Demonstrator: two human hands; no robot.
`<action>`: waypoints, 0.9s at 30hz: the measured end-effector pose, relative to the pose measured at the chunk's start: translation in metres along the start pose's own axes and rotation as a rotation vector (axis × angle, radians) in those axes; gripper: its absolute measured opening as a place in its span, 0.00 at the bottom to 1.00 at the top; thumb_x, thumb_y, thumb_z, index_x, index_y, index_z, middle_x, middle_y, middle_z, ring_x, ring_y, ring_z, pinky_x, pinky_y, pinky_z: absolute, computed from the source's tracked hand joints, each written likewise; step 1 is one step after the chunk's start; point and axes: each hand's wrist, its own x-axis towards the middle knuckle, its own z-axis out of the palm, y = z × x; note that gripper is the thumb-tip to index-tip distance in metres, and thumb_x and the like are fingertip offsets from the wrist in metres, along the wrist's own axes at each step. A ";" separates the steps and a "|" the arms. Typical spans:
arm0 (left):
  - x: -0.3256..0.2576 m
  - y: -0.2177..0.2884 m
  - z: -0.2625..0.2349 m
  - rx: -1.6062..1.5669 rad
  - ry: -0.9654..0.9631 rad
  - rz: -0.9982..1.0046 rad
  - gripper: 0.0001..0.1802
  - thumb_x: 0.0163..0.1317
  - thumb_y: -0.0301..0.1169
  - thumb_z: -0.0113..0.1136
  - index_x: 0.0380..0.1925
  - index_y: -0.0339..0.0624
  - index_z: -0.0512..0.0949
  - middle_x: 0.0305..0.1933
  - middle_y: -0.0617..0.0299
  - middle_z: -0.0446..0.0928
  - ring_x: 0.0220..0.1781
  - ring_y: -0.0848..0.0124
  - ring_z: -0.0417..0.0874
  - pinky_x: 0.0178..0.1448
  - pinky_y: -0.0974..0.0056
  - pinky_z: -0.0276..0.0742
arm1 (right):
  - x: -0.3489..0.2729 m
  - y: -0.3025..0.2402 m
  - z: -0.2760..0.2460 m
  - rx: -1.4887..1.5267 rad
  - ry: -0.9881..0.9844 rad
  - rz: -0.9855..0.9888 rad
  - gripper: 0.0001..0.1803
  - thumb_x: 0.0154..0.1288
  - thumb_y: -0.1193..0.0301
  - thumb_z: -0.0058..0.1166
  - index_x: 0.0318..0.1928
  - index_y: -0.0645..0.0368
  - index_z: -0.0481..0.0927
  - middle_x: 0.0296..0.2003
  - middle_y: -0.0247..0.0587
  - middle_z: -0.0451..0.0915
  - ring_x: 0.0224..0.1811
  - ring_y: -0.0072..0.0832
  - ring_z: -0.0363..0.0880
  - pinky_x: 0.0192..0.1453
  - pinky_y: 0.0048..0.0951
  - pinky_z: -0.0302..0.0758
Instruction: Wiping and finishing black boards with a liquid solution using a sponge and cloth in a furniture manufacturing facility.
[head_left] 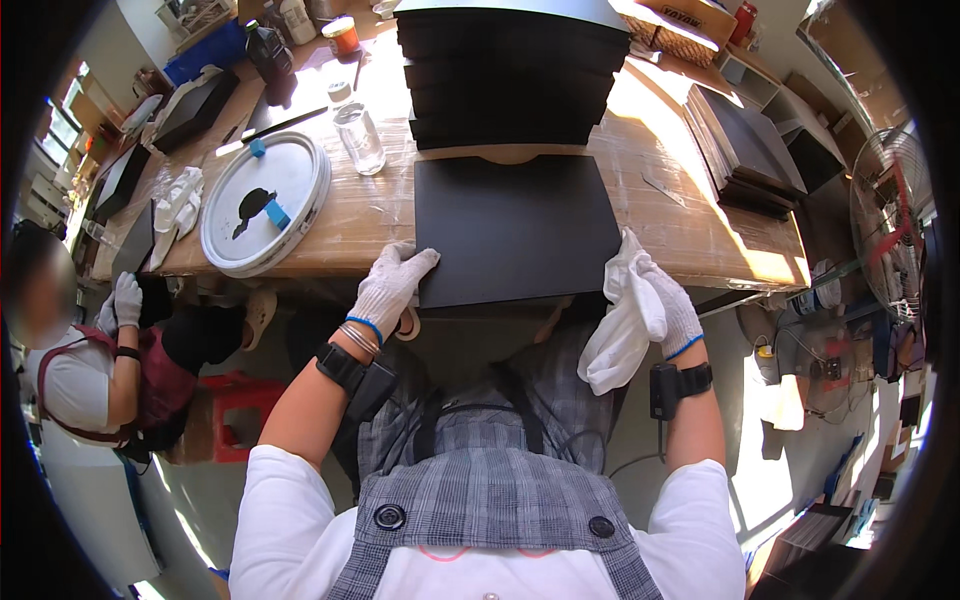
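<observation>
A flat black rectangular board with a shallow notch in its far edge lies at the table's near edge, jutting out a little toward me. My left hand, in a white knit glove, grips its left edge with the thumb on top; the fingers below are partly hidden. At the near right corner, my gloved right hand holds a crumpled white cloth that hangs down past the table edge. The cloth hides part of that hand's fingers. Directly behind the board rises a tall stack of black boxes.
To the left stand a white round lid with black smears and blue sponge pieces, and a transparent bottle. More black boards are piled at right, near a standing fan. A co-worker with gloved hands sits at far left.
</observation>
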 end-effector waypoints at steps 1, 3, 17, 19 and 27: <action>0.004 -0.010 0.000 -0.173 -0.152 0.027 0.29 0.65 0.50 0.59 0.54 0.35 0.74 0.39 0.56 0.80 0.35 0.73 0.82 0.42 0.67 0.79 | 0.001 0.000 -0.008 0.002 -0.002 -0.025 0.11 0.69 0.67 0.52 0.44 0.59 0.82 0.42 0.43 0.82 0.44 0.32 0.81 0.50 0.31 0.78; 0.008 -0.013 0.004 -0.430 -0.420 0.139 0.31 0.64 0.53 0.61 0.50 0.34 0.77 0.36 0.58 0.80 0.32 0.78 0.81 0.36 0.74 0.76 | 0.013 0.016 -0.038 -1.168 -0.050 -0.924 0.13 0.70 0.64 0.52 0.44 0.60 0.82 0.41 0.43 0.82 0.40 0.32 0.81 0.49 0.31 0.78; -0.012 0.042 -0.001 -0.605 -0.238 0.454 0.14 0.59 0.28 0.70 0.43 0.35 0.82 0.39 0.62 0.84 0.37 0.74 0.83 0.46 0.68 0.80 | 0.019 -0.022 -0.012 -0.905 0.174 -0.834 0.12 0.70 0.69 0.48 0.49 0.60 0.79 0.44 0.40 0.80 0.46 0.29 0.79 0.51 0.30 0.77; -0.008 0.045 -0.009 -0.563 -0.195 0.451 0.11 0.57 0.25 0.71 0.40 0.35 0.84 0.36 0.61 0.85 0.40 0.73 0.84 0.48 0.68 0.81 | -0.001 -0.053 0.021 -0.518 0.154 -0.682 0.12 0.71 0.69 0.48 0.49 0.59 0.79 0.44 0.38 0.80 0.46 0.27 0.79 0.51 0.29 0.77; 0.013 0.047 -0.018 -0.475 -0.196 0.546 0.09 0.58 0.24 0.69 0.39 0.35 0.83 0.35 0.61 0.85 0.37 0.74 0.84 0.44 0.69 0.81 | -0.054 -0.164 0.027 0.170 0.136 -0.980 0.15 0.67 0.70 0.54 0.53 0.57 0.78 0.44 0.36 0.82 0.46 0.25 0.81 0.49 0.24 0.78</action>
